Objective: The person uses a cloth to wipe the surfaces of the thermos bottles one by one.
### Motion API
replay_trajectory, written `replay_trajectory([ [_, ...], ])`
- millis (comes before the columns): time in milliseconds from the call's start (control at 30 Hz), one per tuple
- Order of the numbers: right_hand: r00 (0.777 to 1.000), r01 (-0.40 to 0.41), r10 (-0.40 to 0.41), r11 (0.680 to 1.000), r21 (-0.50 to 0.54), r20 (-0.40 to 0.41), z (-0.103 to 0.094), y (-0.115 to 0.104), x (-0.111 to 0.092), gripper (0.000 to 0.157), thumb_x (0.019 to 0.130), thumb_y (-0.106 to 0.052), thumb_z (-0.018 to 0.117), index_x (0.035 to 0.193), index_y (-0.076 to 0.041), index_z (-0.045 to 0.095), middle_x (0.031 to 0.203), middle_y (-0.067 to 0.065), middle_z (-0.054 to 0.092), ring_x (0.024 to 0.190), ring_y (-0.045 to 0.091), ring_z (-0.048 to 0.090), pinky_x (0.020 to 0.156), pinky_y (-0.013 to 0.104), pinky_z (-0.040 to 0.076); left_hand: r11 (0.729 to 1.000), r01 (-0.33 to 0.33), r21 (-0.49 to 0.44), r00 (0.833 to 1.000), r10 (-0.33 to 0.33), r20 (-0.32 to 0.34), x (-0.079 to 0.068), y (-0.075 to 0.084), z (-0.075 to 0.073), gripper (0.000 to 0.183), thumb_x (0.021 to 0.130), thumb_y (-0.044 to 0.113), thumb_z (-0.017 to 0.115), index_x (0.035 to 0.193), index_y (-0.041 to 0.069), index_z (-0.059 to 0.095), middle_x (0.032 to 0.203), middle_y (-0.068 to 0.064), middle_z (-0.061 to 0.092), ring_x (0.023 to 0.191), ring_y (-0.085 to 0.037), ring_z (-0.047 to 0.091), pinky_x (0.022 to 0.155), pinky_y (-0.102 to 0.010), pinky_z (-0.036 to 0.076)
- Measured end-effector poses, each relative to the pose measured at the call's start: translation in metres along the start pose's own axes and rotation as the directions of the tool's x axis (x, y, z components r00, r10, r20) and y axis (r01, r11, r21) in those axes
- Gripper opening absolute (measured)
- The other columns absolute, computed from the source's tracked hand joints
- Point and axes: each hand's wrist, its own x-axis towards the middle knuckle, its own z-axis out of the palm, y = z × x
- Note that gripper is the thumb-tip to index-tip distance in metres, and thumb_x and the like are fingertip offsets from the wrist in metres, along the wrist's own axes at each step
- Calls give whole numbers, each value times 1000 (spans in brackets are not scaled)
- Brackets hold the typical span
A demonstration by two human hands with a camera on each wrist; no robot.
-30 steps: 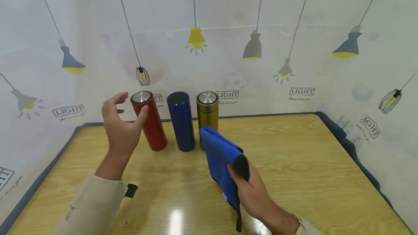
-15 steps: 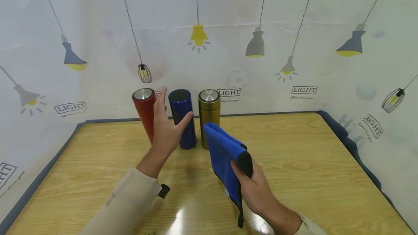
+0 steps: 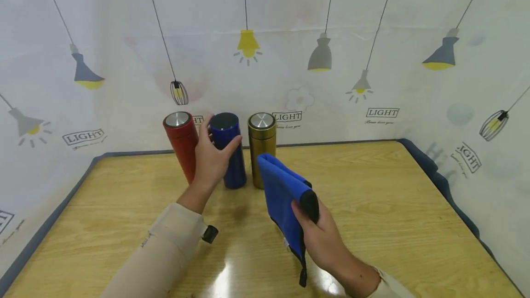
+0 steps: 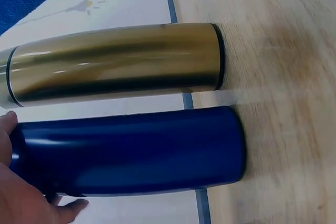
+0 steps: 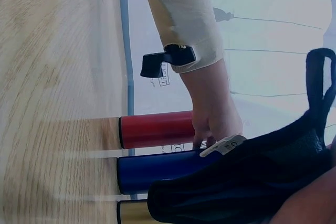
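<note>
My left hand [image 3: 210,161] grips the upper part of a blue thermos flask [image 3: 234,169], thumb on its right side and fingers on its left. In the left wrist view, thumb and fingertips lie on either side of the blue flask [image 4: 131,150] near its top. A red flask [image 3: 179,144] with a silver lid stands to the left, partly hidden by the hand. On the right is a gold flask [image 3: 262,144]. My right hand [image 3: 325,243] holds a folded blue cloth [image 3: 283,192] with black edging and a hanging loop, in front of the gold flask.
The flasks stand in a row on a wooden table [image 3: 393,206], near its back edge. Behind and to the sides hangs a pale sheet [image 3: 281,3] printed with lamps. A black wrist mount [image 3: 210,233] sticks out from the left sleeve.
My left hand has moved right, from beside the red flask to the blue flask, and has closed round it. The right hand keeps holding the cloth in nearly the same place.
</note>
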Motion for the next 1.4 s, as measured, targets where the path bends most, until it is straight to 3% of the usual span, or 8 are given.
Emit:
replay_trajectory([
  [267,1000,12,-12,1000,-20,0,-1,-1,-1,48,107,-23,46,151,-7,37,153,19,44,141,40,41,112,63,36,998,-47,36,999,47,-6,-13,0,-10,87,82,44,81,153,25,34,143,-10,57,129,-29,56,103,-51,51],
  [467,1000,26,-26,999,-32,3,-1,-2,-1,50,107,-22,45,152,-5,34,154,19,41,142,41,39,111,66,35,994,-108,12,992,107,67,-40,7,-27,86,81,43,82,151,23,37,140,-7,59,123,-29,60,96,-50,56],
  [600,1000,22,-21,999,-27,17,-1,-2,-1,51,108,-24,44,154,-8,32,155,17,40,143,39,38,112,65,35,994,-112,-17,987,113,113,-62,12,-34,86,80,38,84,150,22,38,137,-6,59,122,-27,61,96,-49,56],
  [933,1000,22,-22,1000,-5,-16,7,-7,-9,47,107,-21,47,150,-4,40,150,20,47,139,38,44,110,60,39,981,-184,-63,961,193,196,-110,29,-28,85,74,26,90,146,23,44,131,-1,65,118,-22,65,83,-44,61],
  [1033,1000,25,-25,1000,-4,-11,9,-6,-12,47,106,-19,47,149,-2,40,150,20,48,137,37,45,110,55,41,972,-216,-95,951,232,206,-119,32,-24,85,73,23,91,145,24,45,132,-2,64,117,-22,65,81,-40,61],
  [1167,993,101,-102,995,16,64,11,-2,-13,52,107,-15,44,155,-4,30,160,14,35,145,32,35,114,30,38,964,-233,-126,939,257,230,-125,35,-21,86,73,22,91,145,24,44,134,-4,62,118,-25,65,81,-37,61],
  [1267,974,162,-168,986,47,150,12,2,-12,57,107,-11,41,160,-10,19,167,8,20,151,25,22,114,15,29,969,-215,-122,938,240,249,-128,35,-20,90,73,23,91,147,28,40,133,-5,63,118,-25,64,83,-38,61],
  [1400,958,188,-199,979,73,204,13,5,-12,66,105,-6,45,161,-19,12,168,7,14,151,20,20,114,14,29,967,-226,-117,933,249,259,-128,36,-19,90,74,22,90,148,29,39,134,-4,62,119,-24,63,82,-39,61],
])
